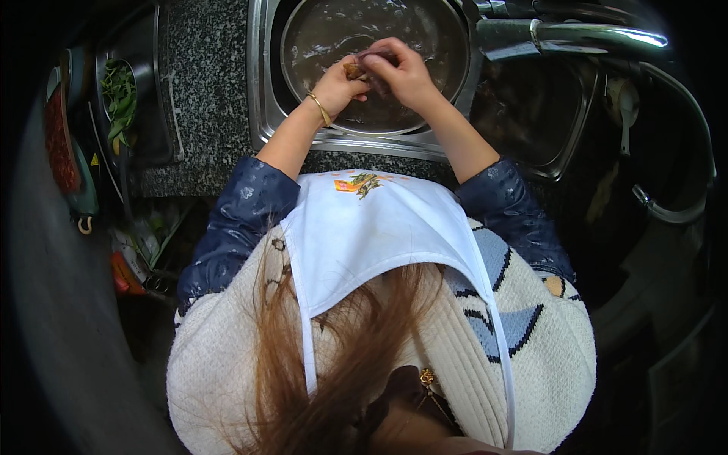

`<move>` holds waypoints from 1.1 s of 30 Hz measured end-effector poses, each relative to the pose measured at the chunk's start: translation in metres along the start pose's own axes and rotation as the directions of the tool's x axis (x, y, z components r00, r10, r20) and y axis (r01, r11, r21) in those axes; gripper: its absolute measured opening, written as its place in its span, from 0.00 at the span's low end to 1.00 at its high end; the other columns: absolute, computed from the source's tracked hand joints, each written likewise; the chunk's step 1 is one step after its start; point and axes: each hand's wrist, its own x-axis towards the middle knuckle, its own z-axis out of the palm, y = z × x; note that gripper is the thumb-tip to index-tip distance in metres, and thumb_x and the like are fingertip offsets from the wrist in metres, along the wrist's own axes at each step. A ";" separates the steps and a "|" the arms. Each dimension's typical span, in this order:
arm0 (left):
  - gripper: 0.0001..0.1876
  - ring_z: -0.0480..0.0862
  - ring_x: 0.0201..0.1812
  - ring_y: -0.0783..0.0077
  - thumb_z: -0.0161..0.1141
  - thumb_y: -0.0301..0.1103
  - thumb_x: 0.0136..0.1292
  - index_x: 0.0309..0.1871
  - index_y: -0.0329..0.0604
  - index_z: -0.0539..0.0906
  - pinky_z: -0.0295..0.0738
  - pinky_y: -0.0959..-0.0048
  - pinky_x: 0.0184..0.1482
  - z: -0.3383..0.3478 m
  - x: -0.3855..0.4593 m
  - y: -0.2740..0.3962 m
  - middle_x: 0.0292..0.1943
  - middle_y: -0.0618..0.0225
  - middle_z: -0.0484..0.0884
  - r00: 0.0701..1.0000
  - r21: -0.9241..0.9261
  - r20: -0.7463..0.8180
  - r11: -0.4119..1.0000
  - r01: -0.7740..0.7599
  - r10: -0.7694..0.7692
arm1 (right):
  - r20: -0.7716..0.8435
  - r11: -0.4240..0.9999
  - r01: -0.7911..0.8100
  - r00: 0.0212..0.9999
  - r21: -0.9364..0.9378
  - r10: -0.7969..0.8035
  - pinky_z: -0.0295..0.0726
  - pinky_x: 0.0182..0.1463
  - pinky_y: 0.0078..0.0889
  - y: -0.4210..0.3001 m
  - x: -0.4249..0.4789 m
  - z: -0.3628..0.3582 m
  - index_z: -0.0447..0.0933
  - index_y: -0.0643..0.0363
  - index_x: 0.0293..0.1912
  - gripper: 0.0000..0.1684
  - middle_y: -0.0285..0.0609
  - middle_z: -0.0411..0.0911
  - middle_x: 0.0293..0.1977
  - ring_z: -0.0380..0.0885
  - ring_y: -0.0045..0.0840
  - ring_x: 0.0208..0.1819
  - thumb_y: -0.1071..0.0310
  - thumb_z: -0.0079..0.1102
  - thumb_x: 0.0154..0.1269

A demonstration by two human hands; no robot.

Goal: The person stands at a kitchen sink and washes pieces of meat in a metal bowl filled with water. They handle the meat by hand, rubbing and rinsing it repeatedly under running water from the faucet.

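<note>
A round metal basin (393,134) of murky water (335,31) sits in a stainless steel sink (259,85). Above the water, my left hand (334,91) and my right hand (405,74) meet around a small brownish-purple piece of food (354,70) with a yellowish-brown part. Both hands grip it, the left from the near left side and the right from above. Fingers cover much of the piece, so its exact kind cannot be told.
A chrome faucet (574,37) reaches in from the right, over a second sink bowl (563,153). Speckled stone countertop (199,85) runs along the left, with green leaves (119,102) in a metal container beyond it. A light-handled utensil (625,116) stands at the far right.
</note>
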 end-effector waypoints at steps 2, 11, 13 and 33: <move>0.19 0.77 0.37 0.81 0.52 0.16 0.54 0.50 0.43 0.72 0.73 0.82 0.35 0.002 0.000 -0.003 0.38 0.71 0.77 1.000 -0.048 0.022 0.999 -0.020 0.021 | 0.103 0.871 0.299 0.954 -0.389 -0.281 0.74 0.39 0.26 0.021 0.005 -0.005 0.73 0.60 0.39 0.11 0.40 0.73 0.35 0.76 0.27 0.36 0.68 0.59 0.57; 0.24 0.75 0.44 0.77 0.49 0.10 0.49 0.52 0.39 0.69 0.73 0.79 0.43 -0.001 0.004 -0.002 0.43 0.68 0.74 0.841 0.425 -0.001 0.761 -0.490 0.541 | 0.137 0.903 0.305 0.951 -0.303 -0.275 0.72 0.41 0.23 0.011 0.000 -0.011 0.73 0.62 0.38 0.09 0.41 0.73 0.34 0.73 0.24 0.37 0.70 0.58 0.58; 0.24 0.74 0.44 0.76 0.51 0.11 0.48 0.51 0.39 0.69 0.73 0.78 0.45 0.001 0.003 -0.001 0.45 0.66 0.73 0.841 0.456 -0.091 0.773 -0.441 0.533 | 0.076 0.978 -0.072 0.993 -0.196 0.088 0.72 0.42 0.22 0.017 0.001 -0.016 0.72 0.63 0.39 0.08 0.40 0.75 0.38 0.73 0.21 0.38 0.71 0.56 0.59; 0.13 0.77 0.45 0.54 0.51 0.37 0.52 0.36 0.44 0.83 0.71 0.62 0.50 0.110 0.071 0.040 0.39 0.54 0.80 0.860 0.732 0.090 0.552 -0.399 0.502 | -0.381 0.929 -0.188 0.923 -0.320 0.055 0.73 0.45 0.39 0.102 0.010 -0.055 0.71 0.59 0.46 0.19 0.48 0.77 0.38 0.75 0.37 0.41 0.61 0.54 0.57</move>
